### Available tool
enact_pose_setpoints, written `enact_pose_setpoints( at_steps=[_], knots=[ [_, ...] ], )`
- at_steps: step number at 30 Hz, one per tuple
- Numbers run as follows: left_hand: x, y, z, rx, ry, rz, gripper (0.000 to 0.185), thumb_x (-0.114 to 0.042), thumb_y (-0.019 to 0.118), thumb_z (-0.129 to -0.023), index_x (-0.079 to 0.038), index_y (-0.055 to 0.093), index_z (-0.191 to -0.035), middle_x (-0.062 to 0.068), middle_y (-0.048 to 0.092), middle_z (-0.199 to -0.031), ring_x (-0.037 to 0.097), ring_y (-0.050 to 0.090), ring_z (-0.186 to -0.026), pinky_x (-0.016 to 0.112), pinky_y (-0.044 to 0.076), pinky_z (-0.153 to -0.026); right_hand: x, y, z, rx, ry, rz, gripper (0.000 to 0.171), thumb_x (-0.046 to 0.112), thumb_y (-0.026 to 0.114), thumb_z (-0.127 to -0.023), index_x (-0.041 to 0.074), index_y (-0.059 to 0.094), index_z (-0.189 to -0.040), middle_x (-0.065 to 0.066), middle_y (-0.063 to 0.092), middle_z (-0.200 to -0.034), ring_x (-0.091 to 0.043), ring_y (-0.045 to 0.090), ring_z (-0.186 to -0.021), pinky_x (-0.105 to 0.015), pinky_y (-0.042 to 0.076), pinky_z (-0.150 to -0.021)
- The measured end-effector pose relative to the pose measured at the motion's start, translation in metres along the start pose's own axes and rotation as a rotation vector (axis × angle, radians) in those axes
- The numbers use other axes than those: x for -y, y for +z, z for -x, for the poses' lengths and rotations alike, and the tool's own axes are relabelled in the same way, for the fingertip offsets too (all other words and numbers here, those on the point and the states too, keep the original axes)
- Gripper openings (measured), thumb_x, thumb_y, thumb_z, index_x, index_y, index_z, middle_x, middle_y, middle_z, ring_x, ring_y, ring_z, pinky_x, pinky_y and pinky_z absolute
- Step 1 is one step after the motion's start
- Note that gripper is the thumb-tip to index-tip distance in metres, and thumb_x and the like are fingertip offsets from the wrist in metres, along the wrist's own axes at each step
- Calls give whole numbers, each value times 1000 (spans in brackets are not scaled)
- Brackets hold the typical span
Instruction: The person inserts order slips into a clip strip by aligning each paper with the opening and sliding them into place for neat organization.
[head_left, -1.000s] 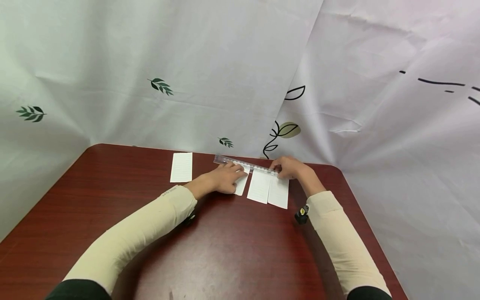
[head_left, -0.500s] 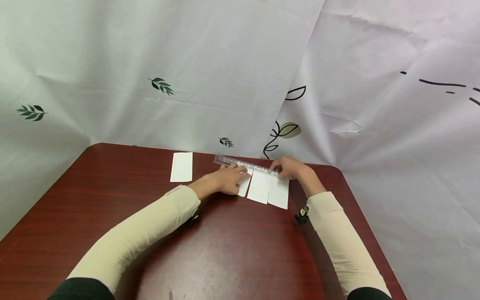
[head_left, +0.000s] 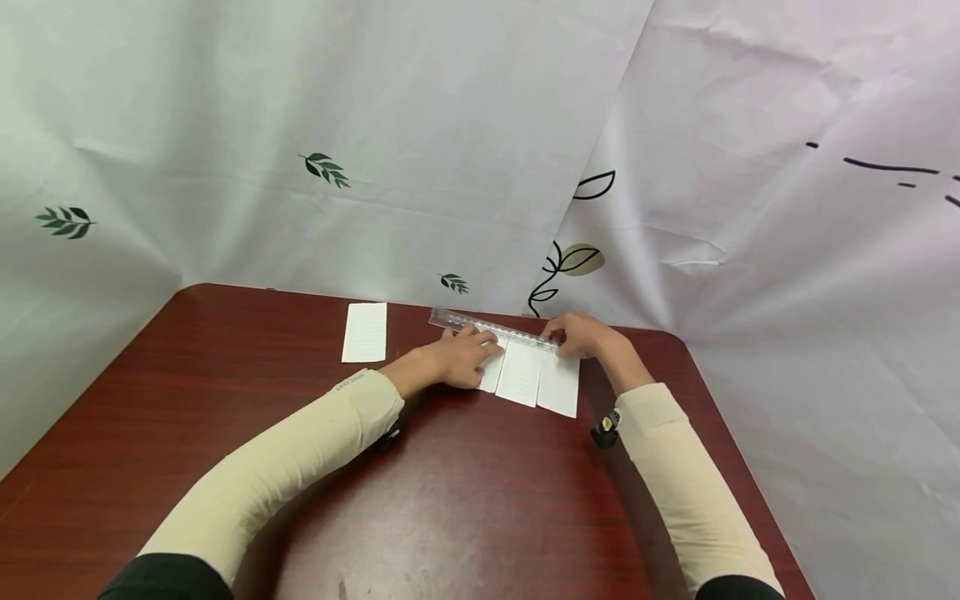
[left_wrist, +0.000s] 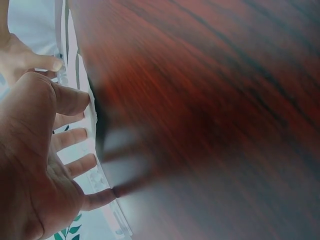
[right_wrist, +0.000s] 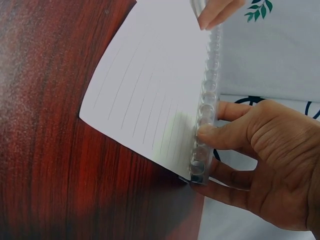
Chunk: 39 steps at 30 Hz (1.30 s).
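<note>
Now the clear plastic ruler [head_left: 495, 330] lies across the top edges of three lined paper slips [head_left: 538, 380], which sit side by side at about one o'clock from me, near the far edge of the table [head_left: 225, 400]. I judge it lies there as a straight stop, so that the slips line up along it.

My right hand [head_left: 588, 335] is at the ruler's right end. In the right wrist view the thumb presses on the ruler's top and the other fingers curl against its far side and end, so this hand pinches the ruler [right_wrist: 205, 125] and keeps it from sliding. The rightmost slip [right_wrist: 150, 95] runs under the ruler there, with its corner just at the ruler's end.

My left hand [head_left: 453, 357] rests at nine o'clock from the right one, over the leftmost slip of the three. Its fingers [left_wrist: 70, 137] are straight and a little spread, with the tips touching the ruler's edge; I think they press flat to steady the paper and the ruler together. That wrist view is blurred, so I cannot tell more.

One more lined slip [head_left: 364, 332] lies alone at about eleven o'clock, well apart from the group. Behind the table hangs a white cloth with leaf prints [head_left: 322, 168].
</note>
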<state>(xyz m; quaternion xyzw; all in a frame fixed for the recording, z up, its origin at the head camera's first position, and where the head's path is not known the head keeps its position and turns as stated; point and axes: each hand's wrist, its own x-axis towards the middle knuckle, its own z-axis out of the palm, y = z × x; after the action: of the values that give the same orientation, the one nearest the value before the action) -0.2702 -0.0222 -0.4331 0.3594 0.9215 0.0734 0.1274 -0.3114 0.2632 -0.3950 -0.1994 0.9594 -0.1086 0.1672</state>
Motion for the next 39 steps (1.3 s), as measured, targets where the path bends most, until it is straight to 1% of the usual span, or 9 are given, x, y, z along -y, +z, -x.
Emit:
enact_pose_setpoints(
  at_steps=[13, 20, 23, 25, 28, 30, 32, 35, 39],
  knots=[
    [0, 0, 2, 2, 8, 32, 62, -16, 49, -109, -17, 47, -172, 9, 39, -180, 40, 32, -168, 78, 28, -131, -1, 2, 0, -3, 16, -11, 52, -8, 62, -84, 10, 83, -129, -9, 71, -108, -21, 58, -96, -29, 45, -77],
    [3, 0, 5, 0, 22, 73, 58, -20, 45, -115, -17, 45, -173, 11, 36, -183, 41, 25, -172, 77, 28, -132, -2, 2, 0, 3, 12, -29, 52, -8, 62, -85, 9, 82, -129, -9, 71, -107, -20, 57, -94, -29, 44, -74],
    [8, 1, 6, -44, 41, 101, 54, -21, 46, -116, -16, 50, -170, 13, 41, -180, 42, 29, -170, 79, 30, -130, -3, 2, 1, 2, 8, -30, 51, -7, 61, -85, 9, 82, -129, -9, 71, -107, -20, 57, -93, -29, 44, -74],
    [25, 15, -3, -134, 96, 75, 49, -27, 46, -118, -18, 56, -165, 12, 50, -173, 39, 38, -165, 75, 38, -128, -4, 2, 1, 2, 4, -32, 51, -7, 61, -85, 9, 82, -129, -9, 71, -106, -20, 57, -93, -29, 44, -74],
    [36, 18, 3, -251, 131, 33, 42, -31, 52, -118, -17, 66, -154, 12, 62, -157, 37, 52, -153, 69, 47, -121, -4, 3, 0, 0, -7, -32, 51, -7, 61, -84, 9, 82, -129, -8, 71, -106, -19, 57, -92, -28, 44, -74],
    [48, 22, 6, -347, 126, -9, 36, -33, 56, -116, -16, 71, -144, 11, 68, -146, 36, 60, -142, 66, 54, -110, -4, 3, 0, -3, -12, -32, 51, -7, 61, -84, 9, 83, -128, -9, 71, -105, -19, 57, -92, -28, 44, -74],
    [45, 11, 22, -388, 55, -8, 28, -28, 62, -113, -13, 75, -133, 12, 71, -137, 38, 65, -134, 69, 55, -102, -4, 3, 0, -5, -17, -29, 51, -7, 61, -84, 9, 83, -127, -9, 72, -106, -19, 57, -92, -28, 44, -74],
    [55, 12, 32, -470, -68, -2, 19, -25, 68, -109, -9, 74, -117, 15, 73, -124, 40, 68, -120, 66, 54, -92, -4, 3, -1, -4, -18, -25, 51, -8, 61, -84, 9, 83, -127, -10, 73, -107, -19, 57, -92, -28, 44, -74],
    [60, 5, 49, -510, -265, 45, 23, -26, 71, -108, -3, 68, -111, 23, 73, -120, 49, 67, -119, 63, 50, -98, -4, 2, -1, -4, -17, -23, 51, -8, 62, -85, 9, 82, -128, -11, 74, -109, -20, 58, -94, -28, 45, -76]
  ],
)
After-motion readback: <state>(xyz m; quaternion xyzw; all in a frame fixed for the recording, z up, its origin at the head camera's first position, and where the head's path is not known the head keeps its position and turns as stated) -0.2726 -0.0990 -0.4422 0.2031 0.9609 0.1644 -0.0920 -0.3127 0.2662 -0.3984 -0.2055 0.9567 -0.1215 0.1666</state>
